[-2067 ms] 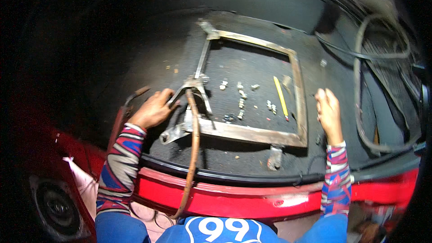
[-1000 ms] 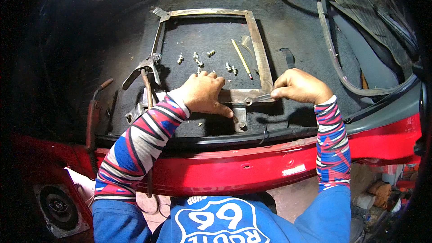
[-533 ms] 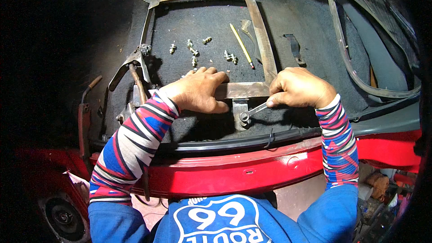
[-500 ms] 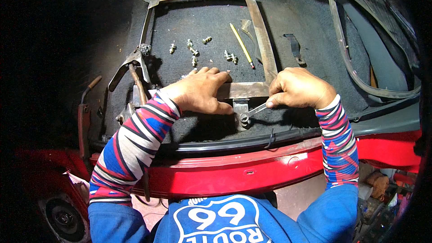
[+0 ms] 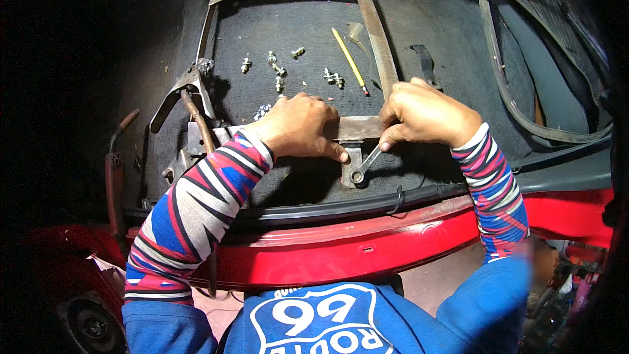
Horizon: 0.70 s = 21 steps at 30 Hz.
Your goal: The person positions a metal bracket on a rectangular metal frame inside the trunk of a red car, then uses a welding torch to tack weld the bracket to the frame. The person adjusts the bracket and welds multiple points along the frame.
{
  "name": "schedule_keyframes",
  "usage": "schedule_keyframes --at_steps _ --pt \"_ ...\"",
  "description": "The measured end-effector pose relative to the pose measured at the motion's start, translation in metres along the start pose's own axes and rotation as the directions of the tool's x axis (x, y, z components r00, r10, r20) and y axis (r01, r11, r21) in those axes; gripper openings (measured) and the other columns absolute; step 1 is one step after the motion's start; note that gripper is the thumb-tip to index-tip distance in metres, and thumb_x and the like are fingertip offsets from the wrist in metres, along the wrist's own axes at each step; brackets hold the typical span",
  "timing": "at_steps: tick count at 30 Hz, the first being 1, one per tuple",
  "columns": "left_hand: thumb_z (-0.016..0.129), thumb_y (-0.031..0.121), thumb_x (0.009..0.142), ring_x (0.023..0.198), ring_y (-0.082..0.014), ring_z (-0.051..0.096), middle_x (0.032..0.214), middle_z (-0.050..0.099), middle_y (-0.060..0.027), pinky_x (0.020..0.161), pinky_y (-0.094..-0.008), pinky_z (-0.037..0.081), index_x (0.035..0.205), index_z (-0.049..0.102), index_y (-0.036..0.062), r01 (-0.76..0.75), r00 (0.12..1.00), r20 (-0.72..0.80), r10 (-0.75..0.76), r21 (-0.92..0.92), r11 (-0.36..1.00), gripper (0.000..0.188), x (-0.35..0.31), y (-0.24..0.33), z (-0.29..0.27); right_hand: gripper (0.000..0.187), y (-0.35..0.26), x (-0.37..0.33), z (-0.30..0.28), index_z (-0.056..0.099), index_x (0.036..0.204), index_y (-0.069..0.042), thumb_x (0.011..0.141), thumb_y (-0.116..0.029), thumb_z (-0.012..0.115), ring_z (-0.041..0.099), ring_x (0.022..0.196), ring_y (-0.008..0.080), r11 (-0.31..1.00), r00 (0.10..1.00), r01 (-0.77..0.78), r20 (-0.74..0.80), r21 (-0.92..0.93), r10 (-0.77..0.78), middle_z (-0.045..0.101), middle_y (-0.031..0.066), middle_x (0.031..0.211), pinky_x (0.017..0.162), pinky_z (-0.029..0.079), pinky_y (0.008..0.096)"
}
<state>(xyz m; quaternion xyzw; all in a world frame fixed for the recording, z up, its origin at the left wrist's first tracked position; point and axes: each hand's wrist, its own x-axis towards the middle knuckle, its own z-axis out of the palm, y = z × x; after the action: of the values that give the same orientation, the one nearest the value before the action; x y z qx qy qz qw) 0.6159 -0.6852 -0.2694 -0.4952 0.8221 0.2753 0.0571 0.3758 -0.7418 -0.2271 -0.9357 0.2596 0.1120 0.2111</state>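
Between the hands, the wrench (image 5: 371, 160) slants from the right hand (image 5: 429, 115), closed around its upper end, down leftward to its ring over the bolt (image 5: 357, 176) on the tab (image 5: 352, 153) of the metal frame (image 5: 359, 128), while the left hand (image 5: 300, 124), partly open, thumb spread, rests over the near bar.

White letters (image 5: 364, 341) and numerals (image 5: 313, 316) stand on the blue shirt (image 5: 407, 311).

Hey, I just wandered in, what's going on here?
A person's right hand grips a wrench, its ring end over a bolt on a tab of a rectangular metal frame. The left hand rests on the frame's near bar, thumb at the tab. Loose bolts and a yellow pencil lie inside the frame.
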Motion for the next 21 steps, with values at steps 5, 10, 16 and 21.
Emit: schedule_keyframes --at_steps 5,10,16,21 --pt "0.079 0.065 0.074 0.102 -0.0378 0.072 0.099 0.074 -0.0193 0.089 -0.0513 0.055 0.107 0.074 0.0060 0.017 1.000 0.024 -0.016 -0.055 0.998 0.068 0.001 -0.002 0.000 0.031 -0.003 0.009 0.007 0.079 0.082 -0.010 0.077 -0.040 0.081 0.069 0.087 0.0345 0.980 0.988 0.065 -0.125 -0.188 -0.089 0.071 0.0135 0.077 0.079 0.048 0.0465" --pt "0.080 0.064 0.074 0.102 -0.0385 0.072 0.100 0.074 -0.0197 0.088 -0.0509 0.056 0.107 0.074 0.0057 0.035 0.999 0.029 -0.033 -0.076 0.997 0.068 0.000 -0.002 0.000 0.037 -0.009 -0.017 0.024 0.076 0.082 -0.010 0.091 -0.045 0.068 0.069 0.082 0.0382 0.977 0.991 -0.091 -0.117 -0.193 0.069 0.071 0.0165 0.078 0.075 0.044 0.0501" --pt "0.079 0.064 0.075 0.103 -0.0390 0.072 0.100 0.075 -0.0197 0.090 -0.0505 0.055 0.109 0.074 0.0061 0.027 0.999 0.039 -0.023 -0.091 0.996 0.067 0.000 -0.004 0.000 0.047 -0.028 -0.069 0.052 0.071 0.089 0.000 0.106 -0.039 0.051 0.066 0.077 0.0402 0.818 0.895 -0.429 0.301 0.382 0.329 0.068 0.0254 0.083 0.074 0.051 0.0474" --pt "0.079 0.064 0.076 0.097 -0.0407 0.072 0.096 0.073 -0.0220 0.086 -0.0494 0.056 0.104 0.070 0.0004 -0.005 1.000 -0.006 0.005 -0.089 0.996 0.070 0.001 -0.008 0.006 0.047 -0.012 -0.066 0.053 0.069 0.089 0.002 0.106 -0.039 0.053 0.055 0.071 0.0179 0.702 0.887 -0.442 0.389 0.558 0.249 0.062 0.0133 0.073 0.072 0.049 0.0377"
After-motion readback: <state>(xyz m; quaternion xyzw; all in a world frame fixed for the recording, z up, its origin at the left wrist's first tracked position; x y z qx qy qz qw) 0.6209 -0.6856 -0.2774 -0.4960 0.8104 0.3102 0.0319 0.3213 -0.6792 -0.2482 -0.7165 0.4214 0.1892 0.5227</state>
